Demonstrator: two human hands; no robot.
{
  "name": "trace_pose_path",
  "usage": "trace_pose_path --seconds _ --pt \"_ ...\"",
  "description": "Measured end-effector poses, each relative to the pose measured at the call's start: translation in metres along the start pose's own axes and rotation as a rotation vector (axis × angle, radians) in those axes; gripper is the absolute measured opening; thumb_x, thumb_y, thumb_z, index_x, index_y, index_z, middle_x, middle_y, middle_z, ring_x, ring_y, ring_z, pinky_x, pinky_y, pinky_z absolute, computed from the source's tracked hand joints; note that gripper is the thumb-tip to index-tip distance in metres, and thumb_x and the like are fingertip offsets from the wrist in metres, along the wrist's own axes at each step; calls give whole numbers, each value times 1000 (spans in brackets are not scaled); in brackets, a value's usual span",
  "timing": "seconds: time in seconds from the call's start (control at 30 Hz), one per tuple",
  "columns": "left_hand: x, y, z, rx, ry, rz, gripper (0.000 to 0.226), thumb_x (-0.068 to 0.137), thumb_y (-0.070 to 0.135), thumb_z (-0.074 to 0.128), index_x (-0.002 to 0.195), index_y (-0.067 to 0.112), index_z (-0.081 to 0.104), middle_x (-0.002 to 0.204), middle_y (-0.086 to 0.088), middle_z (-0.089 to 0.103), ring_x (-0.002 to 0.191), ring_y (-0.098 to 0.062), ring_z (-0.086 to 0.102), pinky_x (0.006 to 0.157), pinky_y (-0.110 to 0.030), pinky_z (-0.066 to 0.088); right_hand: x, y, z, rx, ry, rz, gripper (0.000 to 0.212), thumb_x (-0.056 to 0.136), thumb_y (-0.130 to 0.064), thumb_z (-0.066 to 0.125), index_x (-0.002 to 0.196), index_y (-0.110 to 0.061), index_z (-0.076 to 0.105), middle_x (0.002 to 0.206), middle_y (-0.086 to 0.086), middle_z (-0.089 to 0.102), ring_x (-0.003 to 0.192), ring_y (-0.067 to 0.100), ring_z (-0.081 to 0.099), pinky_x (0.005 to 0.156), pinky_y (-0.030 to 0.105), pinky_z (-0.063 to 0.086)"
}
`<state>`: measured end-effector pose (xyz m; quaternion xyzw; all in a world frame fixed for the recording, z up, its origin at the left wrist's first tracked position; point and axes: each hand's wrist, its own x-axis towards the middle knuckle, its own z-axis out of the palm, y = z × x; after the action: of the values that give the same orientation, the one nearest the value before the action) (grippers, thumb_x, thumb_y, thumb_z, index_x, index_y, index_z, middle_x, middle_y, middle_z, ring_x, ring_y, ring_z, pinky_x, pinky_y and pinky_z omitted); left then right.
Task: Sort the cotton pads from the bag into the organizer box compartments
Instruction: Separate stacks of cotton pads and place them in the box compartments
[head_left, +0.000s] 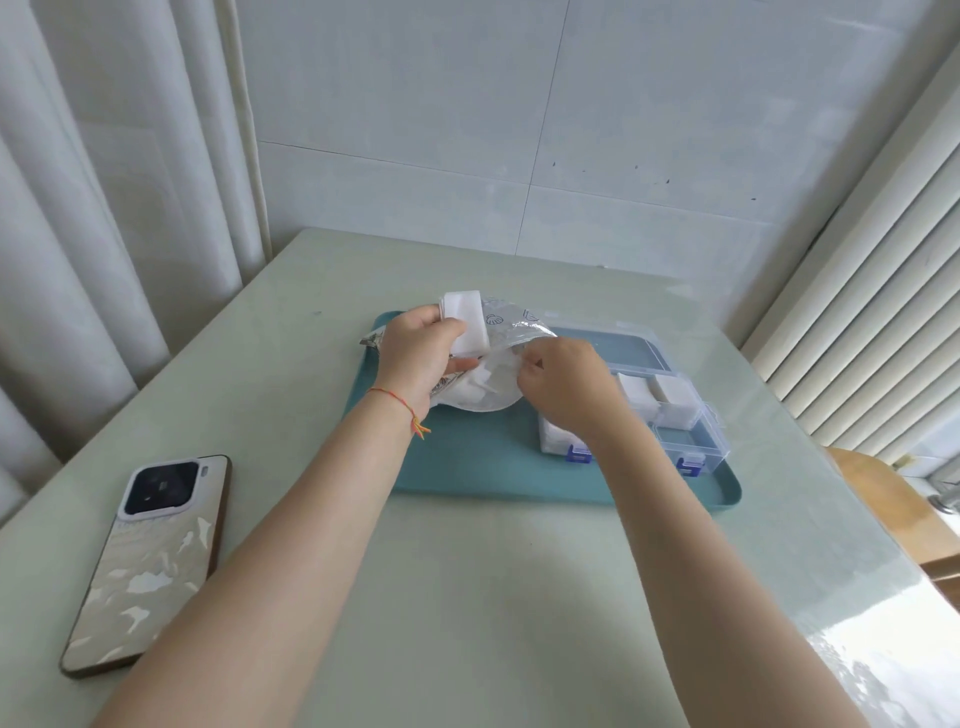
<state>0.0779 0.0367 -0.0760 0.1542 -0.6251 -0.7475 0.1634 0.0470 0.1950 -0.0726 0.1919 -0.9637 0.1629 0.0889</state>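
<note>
Both hands are over the teal tray (483, 467). Left hand (415, 353) grips a stack of pads (467, 317) plus the edge of the bag (493, 384). Right hand (561, 384) has fingers curled, pinching at the bag's mouth. The box (691, 436) sits on the tray's right side, pads already in some compartments. Phone (150, 561) lies near left.
</note>
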Motion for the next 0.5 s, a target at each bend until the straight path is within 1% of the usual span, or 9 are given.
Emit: trace_pose_path --seconds 0.07,0.1,0.17,0.2,0.23,0.3,0.37,0.43,0.5 --pt "-1 1 1 7 26 31 12 88 0 55 88 -3 66 79 -10 54 52 -17 64 75 -43 61 -7 8 -20 174 -81 66 18 86 -16 53 83 -2 63 77 14 61 69 22 45 57 30 33" --pt "-2 2 2 14 35 48 13 88 0 54 90 -6 66 76 -9 51 51 -16 62 75 -42 61 -11 11 -32 281 -106 93 16 85 -16 55 81 -4 66 76 13 64 66 19 46 56 28 35" --pt "-8 6 7 21 29 83 14 88 -2 53 89 -6 66 68 -4 45 51 -14 56 69 -35 61 -19 19 -53 549 -105 147 14 85 -13 58 76 -8 68 68 4 67 58 14 49 52 23 36" --pt "-12 8 12 15 9 93 16 89 -4 51 88 -2 67 65 -2 46 51 -12 55 67 -32 61 -22 22 -61 704 -97 162 14 86 -11 59 76 -8 68 66 2 67 55 11 49 51 21 36" --pt "-16 9 17 4 -20 93 21 89 -6 49 88 1 68 67 -2 54 53 -10 57 65 -31 61 -23 25 -66 863 -101 172 14 88 -9 59 77 -8 69 68 2 68 54 11 49 52 20 36" --pt "-23 10 29 -25 -108 56 28 89 -10 46 94 4 70 85 -9 67 66 -14 67 64 -30 60 -23 30 -70 1094 -129 178 14 91 -8 59 81 -7 69 73 6 70 56 12 50 54 21 38" --pt "-28 11 42 -29 -205 -11 30 91 -9 45 103 3 69 97 -15 69 75 -22 70 62 -29 60 -23 37 -71 1082 -138 163 14 90 -8 58 80 -9 68 72 5 69 56 13 49 56 24 37" --pt "-31 12 49 6 -302 -77 29 94 -6 44 105 3 68 97 -17 69 76 -26 70 60 -30 59 -22 44 -75 857 -124 130 13 86 -10 57 78 -9 67 64 -2 66 53 11 46 57 26 35" --pt "-32 13 53 87 -404 -121 29 96 -5 42 101 4 69 91 -16 69 76 -27 69 59 -31 60 -21 50 -81 625 -130 95 12 84 -13 56 78 -11 66 61 -7 63 51 9 45 56 27 36"
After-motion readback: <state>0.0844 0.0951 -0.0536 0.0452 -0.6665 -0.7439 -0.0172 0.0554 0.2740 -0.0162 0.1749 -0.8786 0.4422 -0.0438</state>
